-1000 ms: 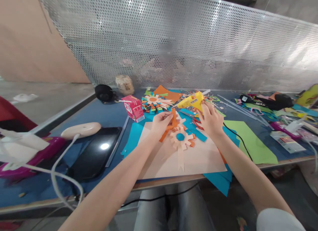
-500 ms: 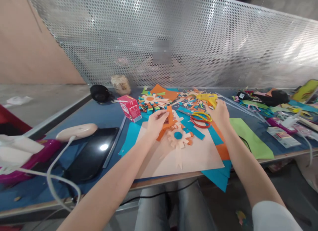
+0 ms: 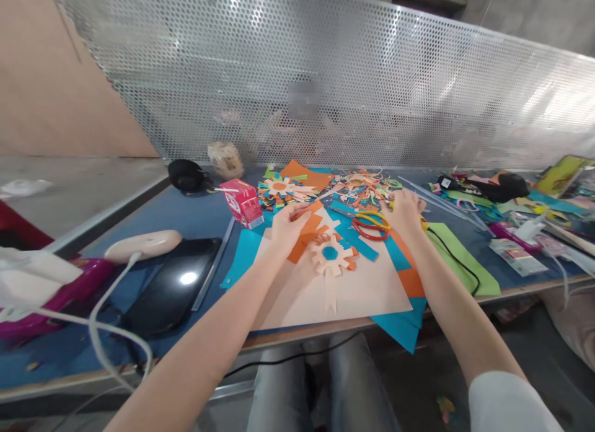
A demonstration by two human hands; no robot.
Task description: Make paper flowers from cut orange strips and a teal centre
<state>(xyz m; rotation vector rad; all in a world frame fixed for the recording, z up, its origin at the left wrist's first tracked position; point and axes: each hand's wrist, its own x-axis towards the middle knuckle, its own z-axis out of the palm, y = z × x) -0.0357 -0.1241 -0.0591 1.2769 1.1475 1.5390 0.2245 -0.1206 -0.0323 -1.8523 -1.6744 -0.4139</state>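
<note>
My left hand (image 3: 287, 227) had thumb and forefinger pinching an orange paper strip (image 3: 315, 221), presumably by its end so the rest stayed free. The strip was just beyond the peach-petalled paper rosette (image 3: 330, 253), which lay on the peach sheet (image 3: 362, 299) right in front of me, likely to keep it off the scraps (image 3: 360, 187). My right hand (image 3: 403, 210) was over the yellow glue gun (image 3: 424, 225), mostly hidden; fingers bent, but whether they gripped it I couldn't tell. Its black cord (image 3: 458, 261) trailed over the green sheet (image 3: 481, 277), probably so it didn't drag on the rosette. Scissors (image 3: 353, 217) lay with handles toward my right hand, handy for reaching.

Labels: red drink carton (image 3: 242, 204) had white lettering, not readable; black pouch (image 3: 493, 187) had a small white tag, too small; packet (image 3: 518, 256) had print, illegible. No brand confirmed.
</note>
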